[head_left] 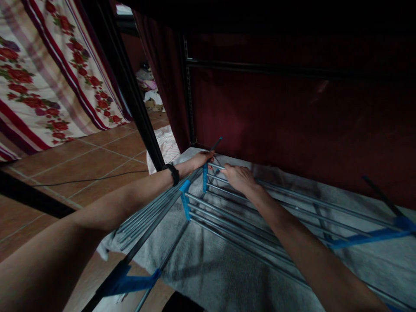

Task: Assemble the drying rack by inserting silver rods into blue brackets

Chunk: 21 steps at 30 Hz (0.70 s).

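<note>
Grey, fuzzy blanket (227, 277) under rack (227, 213), mid-frame; brown tiles (104, 160) left, floral cloth (42, 78) upper left. Rack: slim metal rods (156, 212), blue joints (186, 203). Left hand (202, 160) gripping far corner (205, 177); right hand (239, 177) closed round a rod.

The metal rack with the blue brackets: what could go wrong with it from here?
Fingers might get pinched: the left hand and right hand both sit close to a blue bracket where bars meet. The rack could also slide or snag, since it lies over soft grey cloth.
</note>
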Motion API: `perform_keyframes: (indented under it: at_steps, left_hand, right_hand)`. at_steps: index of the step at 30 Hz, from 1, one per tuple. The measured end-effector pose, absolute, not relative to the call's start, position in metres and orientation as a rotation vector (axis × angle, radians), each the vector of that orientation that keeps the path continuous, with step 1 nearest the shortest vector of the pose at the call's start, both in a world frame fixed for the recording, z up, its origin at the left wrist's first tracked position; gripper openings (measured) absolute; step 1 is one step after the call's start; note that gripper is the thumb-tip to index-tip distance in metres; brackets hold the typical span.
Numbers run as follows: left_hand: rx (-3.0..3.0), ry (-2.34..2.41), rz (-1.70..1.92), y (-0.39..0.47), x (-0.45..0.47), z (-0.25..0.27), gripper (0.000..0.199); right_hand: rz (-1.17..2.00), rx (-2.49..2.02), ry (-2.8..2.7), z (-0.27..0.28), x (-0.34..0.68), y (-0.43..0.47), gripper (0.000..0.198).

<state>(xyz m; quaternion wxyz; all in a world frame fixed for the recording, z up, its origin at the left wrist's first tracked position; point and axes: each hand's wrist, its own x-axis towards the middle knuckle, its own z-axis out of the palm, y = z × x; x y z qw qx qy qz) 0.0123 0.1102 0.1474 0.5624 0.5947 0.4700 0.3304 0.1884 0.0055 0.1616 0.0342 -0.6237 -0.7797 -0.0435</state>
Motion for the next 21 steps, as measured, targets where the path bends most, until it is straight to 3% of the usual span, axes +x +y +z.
perform_keyframes:
  at_steps: [21]
  left_hand:
    - [1.82,1.267,0.669,0.1165,0.0136,0.1557,0.046]
  right_hand:
    - [-0.014,-1.991,-2.332,0.1639,0.1841,0.011,0.045]
